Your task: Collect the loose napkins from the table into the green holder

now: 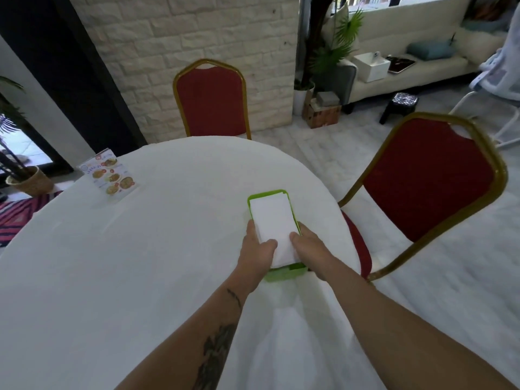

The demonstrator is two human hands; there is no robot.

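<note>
A green napkin holder (266, 194) lies flat on the white tablecloth near the table's right edge. A stack of white napkins (271, 218) rests inside it, its near end sticking up above the holder's rim. My left hand (257, 249) grips the stack's near left corner, thumb on top. My right hand (308, 247) grips the near right corner, thumb pressed on the napkins as well. The holder's near end (284, 274) shows below my wrists.
A round table with a white cloth (140, 249) fills the view. A folded menu card (111, 175) stands at its far left. Two red chairs with gold frames stand behind (212, 102) and to the right (427, 178).
</note>
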